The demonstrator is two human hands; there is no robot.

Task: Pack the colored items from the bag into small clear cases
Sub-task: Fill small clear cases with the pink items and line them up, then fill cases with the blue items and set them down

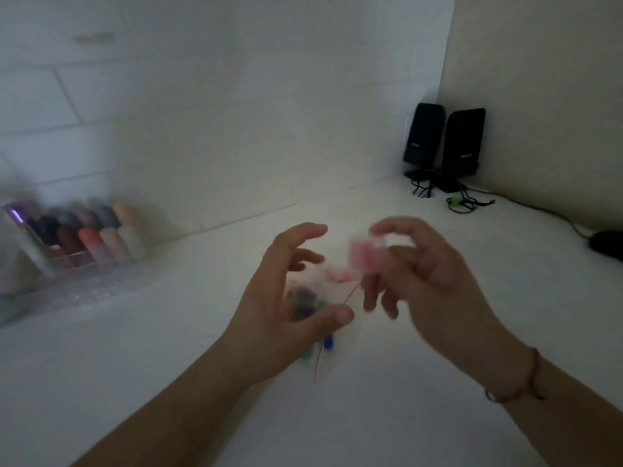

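My left hand (286,298) holds a small clear bag (313,318) with a red zip line, thumb pressing it from below. Green, purple and blue items show inside the bag, and a few pink ones (338,276) lie near its mouth. My right hand (421,274) is blurred and pinches a small clear case (365,254) with pink items in it, just above and right of the bag's mouth. Both hands hover over the white table (202,365).
A clear organiser (67,284) with several coloured tubes stands at the left against the tiled wall. Two black speakers (445,143) with cables sit in the far right corner. A dark mouse (606,244) lies at the right edge.
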